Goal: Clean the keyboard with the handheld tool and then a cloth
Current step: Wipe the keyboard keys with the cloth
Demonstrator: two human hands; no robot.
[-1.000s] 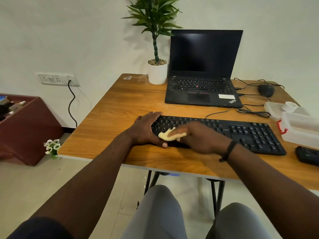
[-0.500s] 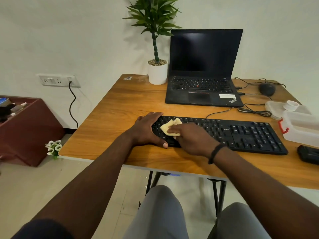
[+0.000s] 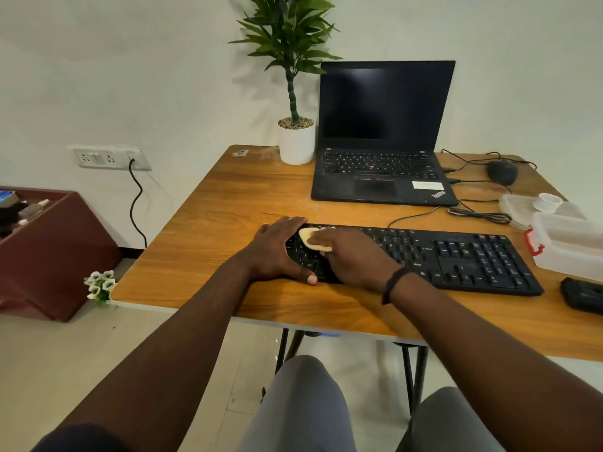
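Note:
A black keyboard (image 3: pixel 456 256) lies across the wooden table (image 3: pixel 235 203). My left hand (image 3: pixel 277 249) grips its left end, fingers over the far edge and thumb on the near edge. My right hand (image 3: pixel 352 256) presses a small pale yellow cloth (image 3: pixel 310 239) onto the keys at the keyboard's far left corner. Most of the cloth is hidden under my fingers. A black handheld tool (image 3: pixel 584 295) lies at the table's right edge.
An open black laptop (image 3: pixel 381 135) and a potted plant (image 3: pixel 295 138) stand at the back. A mouse (image 3: pixel 502 171), cables (image 3: pixel 479 215) and clear plastic containers (image 3: pixel 567 239) fill the right side. A maroon box (image 3: pixel 49 249) sits on the floor at left.
My right hand has slid the cloth from the keyboard's near left part toward its far left corner. My left hand has stayed on the keyboard's left end.

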